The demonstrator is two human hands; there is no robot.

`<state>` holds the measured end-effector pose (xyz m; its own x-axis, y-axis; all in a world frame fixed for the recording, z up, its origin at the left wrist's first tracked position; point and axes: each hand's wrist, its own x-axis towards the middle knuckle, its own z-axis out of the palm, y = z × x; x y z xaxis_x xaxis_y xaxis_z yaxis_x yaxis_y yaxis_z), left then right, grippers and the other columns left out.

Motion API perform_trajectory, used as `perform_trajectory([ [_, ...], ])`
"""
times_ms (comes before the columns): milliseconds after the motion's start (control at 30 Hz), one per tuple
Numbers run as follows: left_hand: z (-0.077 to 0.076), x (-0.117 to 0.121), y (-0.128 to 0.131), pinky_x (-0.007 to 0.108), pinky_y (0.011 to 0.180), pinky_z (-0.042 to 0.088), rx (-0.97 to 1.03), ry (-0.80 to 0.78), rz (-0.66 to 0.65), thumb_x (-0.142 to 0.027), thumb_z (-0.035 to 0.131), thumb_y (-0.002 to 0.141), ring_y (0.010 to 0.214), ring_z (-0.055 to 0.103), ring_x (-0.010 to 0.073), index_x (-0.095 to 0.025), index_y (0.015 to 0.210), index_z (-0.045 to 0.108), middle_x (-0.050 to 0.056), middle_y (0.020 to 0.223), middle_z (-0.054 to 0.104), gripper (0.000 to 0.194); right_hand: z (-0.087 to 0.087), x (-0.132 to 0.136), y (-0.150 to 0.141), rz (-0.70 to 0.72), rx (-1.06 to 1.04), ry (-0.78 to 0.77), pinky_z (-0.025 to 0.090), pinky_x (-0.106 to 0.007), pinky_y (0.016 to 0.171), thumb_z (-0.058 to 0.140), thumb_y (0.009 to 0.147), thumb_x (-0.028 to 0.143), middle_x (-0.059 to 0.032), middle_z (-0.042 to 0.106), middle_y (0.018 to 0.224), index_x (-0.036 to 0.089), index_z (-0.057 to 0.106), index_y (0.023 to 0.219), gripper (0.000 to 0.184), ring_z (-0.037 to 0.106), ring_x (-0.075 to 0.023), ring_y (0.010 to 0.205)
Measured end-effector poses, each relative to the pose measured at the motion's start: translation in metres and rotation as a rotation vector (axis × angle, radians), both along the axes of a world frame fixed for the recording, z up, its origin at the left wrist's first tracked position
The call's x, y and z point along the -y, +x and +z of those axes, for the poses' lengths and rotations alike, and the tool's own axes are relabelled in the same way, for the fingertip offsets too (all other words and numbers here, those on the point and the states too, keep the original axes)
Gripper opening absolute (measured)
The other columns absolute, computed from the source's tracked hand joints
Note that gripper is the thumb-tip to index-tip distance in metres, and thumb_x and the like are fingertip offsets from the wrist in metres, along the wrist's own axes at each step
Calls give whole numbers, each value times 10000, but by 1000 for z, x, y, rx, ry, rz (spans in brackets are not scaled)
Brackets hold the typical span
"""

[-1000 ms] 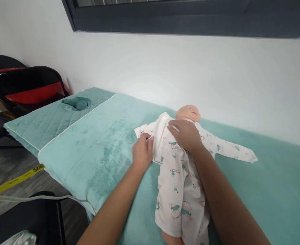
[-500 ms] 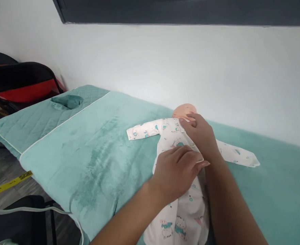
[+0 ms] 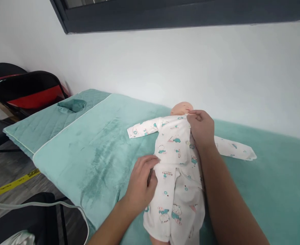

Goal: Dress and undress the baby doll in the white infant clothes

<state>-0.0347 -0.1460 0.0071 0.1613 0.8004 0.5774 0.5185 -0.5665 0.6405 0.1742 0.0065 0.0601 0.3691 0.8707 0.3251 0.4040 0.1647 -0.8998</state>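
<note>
A baby doll (image 3: 180, 108) lies on its back on a teal blanket (image 3: 93, 149), dressed in a white romper (image 3: 175, 160) printed with small teal animals. Both sleeves are spread flat to the sides. My right hand (image 3: 201, 127) rests on the doll's chest near the neckline, fingers curled and pinching the romper's front edge. My left hand (image 3: 142, 182) sits at the doll's left hip, fingers bent against the side of the romper, gripping its edge.
The blanket covers a padded teal table (image 3: 47, 119) with a face hole (image 3: 72, 105), set against a white wall. Black and red folding chairs (image 3: 24, 90) stand at the left. A yellow tape strip (image 3: 12, 183) lies on the floor and a pale cable (image 3: 37, 204) runs below the table edge.
The romper's left front flap, folded open a second ago, now lies closed over the chest. My left hand moved from the sleeve across the belly to the hip. My right hand shifted up to the neckline.
</note>
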Motion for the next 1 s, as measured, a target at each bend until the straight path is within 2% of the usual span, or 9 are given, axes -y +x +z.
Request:
perform_trajectory([
  [100, -11, -5, 0, 392, 928, 499, -26, -53, 67, -52, 446, 890, 1096, 572, 193, -234, 1199, 521, 79, 1157, 612, 367, 2, 2, -2, 7, 192, -30, 459, -331, 704, 549, 727, 290, -23, 626, 792, 217, 664, 904, 224, 545, -174, 702],
  [200, -14, -11, 3, 361, 845, 513, -38, -131, 118, -75, 454, 892, 997, 601, 192, -222, 1059, 566, 60, 1043, 639, 249, 2, 1, -1, 47, 296, -39, 461, -362, 778, 562, 740, 329, -46, 662, 918, 218, 677, 921, 242, 580, -210, 820],
  [400, -11, -3, 2, 287, 711, 493, 50, -155, 182, -107, 455, 886, 774, 597, 148, -224, 895, 548, 0, 836, 623, 149, 1, -2, 2, 85, 228, -67, 456, -382, 811, 568, 712, 276, -40, 661, 959, 218, 689, 977, 298, 589, -202, 830],
  [567, -14, 4, 0, 289, 679, 484, 116, -177, 272, -136, 481, 870, 728, 584, 151, -228, 880, 535, -8, 792, 612, 106, 3, -1, 1, 73, 98, -60, 453, -352, 798, 561, 664, 262, -29, 634, 888, 195, 689, 952, 322, 572, -189, 827],
  [633, -15, 3, 0, 298, 668, 480, 74, -210, 300, -106, 484, 841, 710, 575, 156, -228, 852, 526, -12, 764, 595, 129, 3, 0, 2, 69, 63, -67, 452, -337, 775, 555, 653, 266, -22, 620, 857, 192, 687, 952, 335, 563, -182, 808],
  [700, -16, 1, 1, 322, 705, 492, 16, -165, 311, -70, 489, 804, 769, 584, 172, -225, 849, 522, 4, 808, 592, 164, 2, 0, 3, 73, 67, -81, 449, -325, 748, 544, 653, 267, -12, 611, 828, 195, 689, 955, 342, 552, -173, 774],
  [833, -10, -5, 2, 380, 837, 503, -48, 30, 211, -76, 479, 846, 992, 569, 207, -230, 1072, 552, 64, 1028, 579, 284, 0, -1, 3, 109, 175, -81, 446, -343, 755, 508, 683, 256, -15, 640, 878, 226, 705, 954, 336, 556, -183, 769],
  [900, -3, -11, 4, 384, 865, 493, -97, 56, 116, -83, 471, 872, 1023, 550, 204, -232, 1168, 537, 70, 1071, 577, 339, 0, -1, 3, 116, 217, -78, 446, -368, 806, 499, 701, 240, -29, 665, 966, 233, 713, 958, 335, 581, -205, 841],
  [1000, 11, -21, 12, 389, 858, 477, -220, 70, -1, -140, 516, 896, 1002, 535, 213, -211, 1169, 561, 72, 1061, 605, 286, 0, -1, 1, 150, 232, -96, 435, -409, 893, 505, 744, 253, -36, 685, 1080, 240, 722, 979, 320, 601, -234, 953],
])
